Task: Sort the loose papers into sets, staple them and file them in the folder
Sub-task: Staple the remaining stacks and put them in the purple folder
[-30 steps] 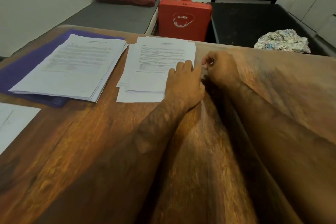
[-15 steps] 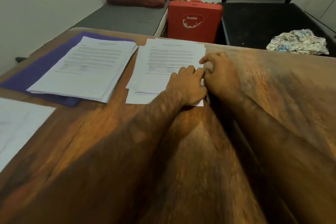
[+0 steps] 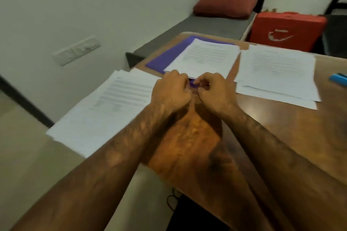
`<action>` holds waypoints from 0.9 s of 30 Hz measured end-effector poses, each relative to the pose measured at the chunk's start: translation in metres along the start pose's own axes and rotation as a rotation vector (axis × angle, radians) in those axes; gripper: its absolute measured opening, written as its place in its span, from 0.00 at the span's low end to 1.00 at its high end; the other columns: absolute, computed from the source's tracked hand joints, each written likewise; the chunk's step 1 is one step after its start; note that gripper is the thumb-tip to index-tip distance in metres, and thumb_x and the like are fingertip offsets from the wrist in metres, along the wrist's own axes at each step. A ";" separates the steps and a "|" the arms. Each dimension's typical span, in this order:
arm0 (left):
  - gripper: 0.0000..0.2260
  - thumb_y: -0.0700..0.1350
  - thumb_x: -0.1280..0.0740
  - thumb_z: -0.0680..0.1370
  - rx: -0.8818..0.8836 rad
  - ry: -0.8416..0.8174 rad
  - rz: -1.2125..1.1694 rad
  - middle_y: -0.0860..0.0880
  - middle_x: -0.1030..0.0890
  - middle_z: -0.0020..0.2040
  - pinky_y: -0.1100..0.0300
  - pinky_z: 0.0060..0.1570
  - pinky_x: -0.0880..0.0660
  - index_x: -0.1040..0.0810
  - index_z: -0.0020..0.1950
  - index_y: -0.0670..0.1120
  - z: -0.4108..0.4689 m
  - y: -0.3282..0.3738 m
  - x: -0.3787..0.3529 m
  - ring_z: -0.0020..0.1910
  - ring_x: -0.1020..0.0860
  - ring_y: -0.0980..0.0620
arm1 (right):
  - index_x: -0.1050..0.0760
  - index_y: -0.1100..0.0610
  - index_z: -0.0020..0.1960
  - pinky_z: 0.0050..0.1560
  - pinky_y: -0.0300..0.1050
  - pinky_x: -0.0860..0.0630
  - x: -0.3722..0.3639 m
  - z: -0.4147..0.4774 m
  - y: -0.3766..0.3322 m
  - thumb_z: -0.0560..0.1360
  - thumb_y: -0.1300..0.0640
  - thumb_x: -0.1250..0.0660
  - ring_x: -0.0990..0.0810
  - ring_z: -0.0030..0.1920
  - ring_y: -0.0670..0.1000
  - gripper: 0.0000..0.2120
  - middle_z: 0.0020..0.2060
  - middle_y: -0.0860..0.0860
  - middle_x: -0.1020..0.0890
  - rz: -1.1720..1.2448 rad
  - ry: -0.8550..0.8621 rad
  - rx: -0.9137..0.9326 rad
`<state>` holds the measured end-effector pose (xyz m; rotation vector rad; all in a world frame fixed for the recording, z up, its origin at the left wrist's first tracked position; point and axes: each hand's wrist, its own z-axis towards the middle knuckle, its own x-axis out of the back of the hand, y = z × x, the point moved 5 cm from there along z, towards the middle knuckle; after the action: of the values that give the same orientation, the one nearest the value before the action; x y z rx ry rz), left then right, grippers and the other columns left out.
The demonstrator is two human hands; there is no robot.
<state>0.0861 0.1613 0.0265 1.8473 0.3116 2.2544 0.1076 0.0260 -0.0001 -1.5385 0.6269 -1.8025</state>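
Here, my left hand (image 3: 171, 90) and right hand (image 3: 214, 91) curl at the near edge of the paper stack (image 3: 206, 58) lying on the purple folder (image 3: 169, 56). I cannot tell whether either pinches a sheet. The sheets look light, floppy and likely to slide, so they are best gripped at that edge.

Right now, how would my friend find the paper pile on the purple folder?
Start at the wooden table, where three paper piles lie. Go to the middle pile, nearest the bed with the red pillow. Only it rests on a purple folder; the left pile and right pile lie straight on wood.
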 end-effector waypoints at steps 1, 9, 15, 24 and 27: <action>0.07 0.51 0.32 0.80 0.048 0.015 0.012 0.49 0.21 0.57 0.50 0.60 0.23 0.21 0.56 0.50 -0.004 -0.021 0.009 0.55 0.23 0.48 | 0.20 0.46 0.57 0.60 0.49 0.20 -0.012 0.000 -0.010 0.80 0.55 0.30 0.20 0.53 0.50 0.08 0.57 0.49 0.19 -0.007 -0.036 0.009; 0.25 0.57 0.39 0.82 0.480 0.040 0.228 0.38 0.28 0.68 0.44 0.64 0.30 0.29 0.70 0.40 -0.039 -0.209 0.058 0.66 0.29 0.38 | 0.24 0.46 0.64 0.51 0.41 0.22 -0.091 -0.001 -0.065 0.78 0.45 0.27 0.20 0.53 0.49 0.17 0.60 0.48 0.20 -0.072 -0.199 0.007; 0.32 0.68 0.39 0.77 0.615 -0.071 0.018 0.42 0.23 0.63 0.48 0.57 0.26 0.26 0.68 0.44 -0.055 -0.255 0.041 0.56 0.24 0.41 | 0.24 0.43 0.60 0.58 0.48 0.19 -0.119 -0.006 -0.058 0.74 0.39 0.25 0.23 0.56 0.51 0.18 0.61 0.50 0.26 -0.186 -0.281 -0.002; 0.25 0.61 0.32 0.78 0.546 -0.075 0.148 0.42 0.27 0.62 0.47 0.56 0.28 0.27 0.67 0.46 -0.047 -0.237 0.057 0.63 0.28 0.42 | 0.24 0.44 0.62 0.60 0.50 0.20 -0.121 -0.005 -0.057 0.75 0.41 0.25 0.24 0.60 0.53 0.18 0.62 0.52 0.26 -0.235 -0.243 -0.012; 0.22 0.59 0.29 0.76 0.532 -0.058 0.117 0.43 0.24 0.59 0.51 0.46 0.28 0.27 0.62 0.46 -0.049 -0.233 0.059 0.56 0.26 0.43 | 0.24 0.45 0.63 0.62 0.51 0.21 -0.118 -0.007 -0.057 0.76 0.42 0.26 0.25 0.62 0.54 0.19 0.63 0.52 0.26 -0.262 -0.238 -0.023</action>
<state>0.0334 0.3995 0.0038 2.2206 0.8885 2.3479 0.0988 0.1512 -0.0367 -1.8876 0.3453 -1.7635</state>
